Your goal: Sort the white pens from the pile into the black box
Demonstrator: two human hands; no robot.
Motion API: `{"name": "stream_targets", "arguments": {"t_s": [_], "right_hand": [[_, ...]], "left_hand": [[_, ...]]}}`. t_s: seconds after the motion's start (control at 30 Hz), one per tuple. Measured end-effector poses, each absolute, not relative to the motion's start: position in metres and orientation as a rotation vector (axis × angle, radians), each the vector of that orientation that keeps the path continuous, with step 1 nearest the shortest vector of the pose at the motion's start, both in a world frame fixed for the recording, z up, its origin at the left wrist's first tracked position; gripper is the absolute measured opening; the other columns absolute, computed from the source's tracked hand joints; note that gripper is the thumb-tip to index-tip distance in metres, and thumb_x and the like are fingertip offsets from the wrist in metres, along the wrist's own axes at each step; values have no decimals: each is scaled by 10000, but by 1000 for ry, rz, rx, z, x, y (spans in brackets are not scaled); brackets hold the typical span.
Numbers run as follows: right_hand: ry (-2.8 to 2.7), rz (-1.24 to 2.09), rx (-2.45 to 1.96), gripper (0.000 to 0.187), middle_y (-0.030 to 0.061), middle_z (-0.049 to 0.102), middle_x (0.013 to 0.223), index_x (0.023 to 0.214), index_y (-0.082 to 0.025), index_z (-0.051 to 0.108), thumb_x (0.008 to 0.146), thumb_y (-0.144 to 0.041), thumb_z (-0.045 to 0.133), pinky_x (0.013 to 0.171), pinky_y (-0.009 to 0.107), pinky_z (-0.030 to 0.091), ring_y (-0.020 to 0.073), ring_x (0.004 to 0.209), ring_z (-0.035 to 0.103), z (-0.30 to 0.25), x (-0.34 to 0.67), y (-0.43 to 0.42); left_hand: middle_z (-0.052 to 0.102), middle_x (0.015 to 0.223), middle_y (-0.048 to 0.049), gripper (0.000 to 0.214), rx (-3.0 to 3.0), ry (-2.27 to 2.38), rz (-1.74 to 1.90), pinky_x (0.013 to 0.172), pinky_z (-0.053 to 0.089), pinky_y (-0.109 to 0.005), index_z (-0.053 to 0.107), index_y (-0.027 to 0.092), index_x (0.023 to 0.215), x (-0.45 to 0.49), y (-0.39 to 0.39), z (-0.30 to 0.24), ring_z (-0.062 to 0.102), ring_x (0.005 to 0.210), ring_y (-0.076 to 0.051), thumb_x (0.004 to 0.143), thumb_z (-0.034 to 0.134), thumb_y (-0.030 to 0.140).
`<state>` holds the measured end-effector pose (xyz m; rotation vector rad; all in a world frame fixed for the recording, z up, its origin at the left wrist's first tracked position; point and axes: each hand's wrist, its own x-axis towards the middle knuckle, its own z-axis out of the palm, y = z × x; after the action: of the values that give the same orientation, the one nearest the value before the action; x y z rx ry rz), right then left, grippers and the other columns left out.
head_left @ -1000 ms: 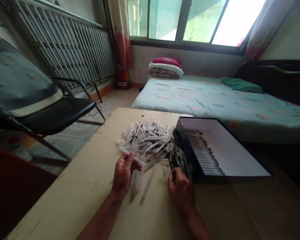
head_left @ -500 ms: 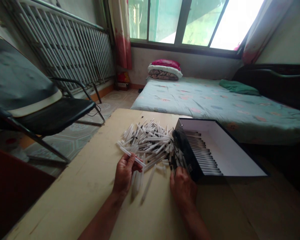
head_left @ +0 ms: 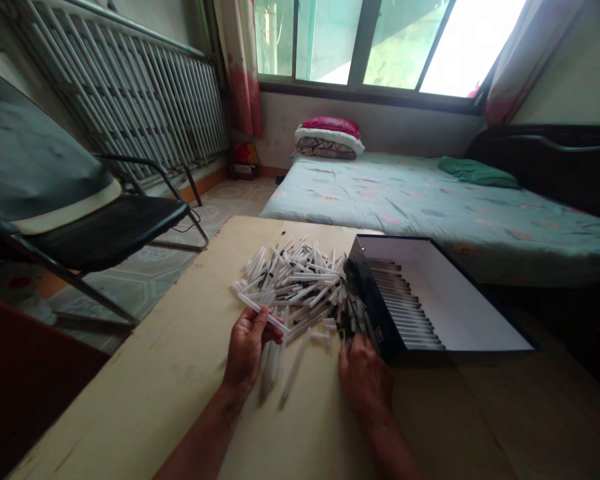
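Note:
My left hand (head_left: 247,348) pinches a white, translucent pen barrel (head_left: 251,304) between thumb and fingers, tilted over the near left of a loose pile. The pile (head_left: 303,277) is a heap of white pen barrels mixed with black parts. My right hand (head_left: 366,375) rests with curled fingers at the near end of a bunch of dark, thin pen parts (head_left: 351,312), beside the box's left wall. Its fingertips are hidden, so what it grips cannot be made out. Inside the dark-edged box (head_left: 467,303), pens with black ends (head_left: 407,308) lie in a row along the left side.
The pale table (head_left: 190,340) carries the pile and the box. A few loose barrels (head_left: 295,373) lie between my hands. Beyond stands a bed (head_left: 380,193) with folded bedding (head_left: 329,138). A black folding chair (head_left: 115,230) is at the left.
My hands keep nearly the same pose, the left on the pen barrel and the right at the dark parts. The view has shifted very slightly.

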<state>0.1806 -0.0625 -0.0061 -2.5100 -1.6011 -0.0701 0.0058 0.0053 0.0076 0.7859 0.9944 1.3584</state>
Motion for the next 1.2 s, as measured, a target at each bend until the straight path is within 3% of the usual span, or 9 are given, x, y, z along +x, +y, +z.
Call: {"name": "stream_targets", "arguments": {"t_s": [0.37, 0.5, 0.7, 1.03, 1.2], "right_hand": [[-1535, -205, -2271, 215, 33, 635, 729, 710, -193, 563, 887, -243, 451, 489, 234, 314, 144, 582, 593, -8, 186, -73], [-1535, -179, -1832, 225, 42, 613, 719, 800, -170, 572, 923, -226, 393, 585, 224, 401, 135, 630, 583, -11, 185, -77], [-1538, -161, -1351, 112, 13, 582, 699, 919, -178, 556, 901, -152, 449, 658, 247, 466, 120, 610, 544, 0, 166, -85], [-1508, -186, -1334, 101, 23, 613, 711, 923, -173, 568, 884, -140, 481, 657, 254, 481, 126, 629, 576, 2, 158, -88], [-1526, -120, -1334, 140, 41, 648, 781, 962, -178, 567, 902, -152, 443, 710, 263, 495, 147, 741, 623, -6, 156, -85]], "left_hand": [[678, 612, 3, 267, 694, 954, 1367, 463, 501, -228, 523, 158, 777, 3, 7, 7, 582, 442, -106, 711, 685, 360], [680, 615, -2, 266, 609, 917, 1390, 458, 499, -216, 534, 150, 780, 1, 9, 7, 597, 454, -106, 707, 695, 348], [687, 629, -18, 221, 471, 872, 1411, 458, 497, -195, 544, 153, 800, -3, 12, 7, 608, 476, -103, 734, 681, 313], [683, 627, -3, 276, 552, 837, 1351, 454, 482, -202, 537, 157, 805, 4, 7, 8, 597, 461, -102, 704, 704, 352], [691, 650, -23, 271, 643, 770, 1224, 486, 496, -232, 573, 149, 789, 12, -1, 8, 611, 482, -118, 706, 708, 368]]}}
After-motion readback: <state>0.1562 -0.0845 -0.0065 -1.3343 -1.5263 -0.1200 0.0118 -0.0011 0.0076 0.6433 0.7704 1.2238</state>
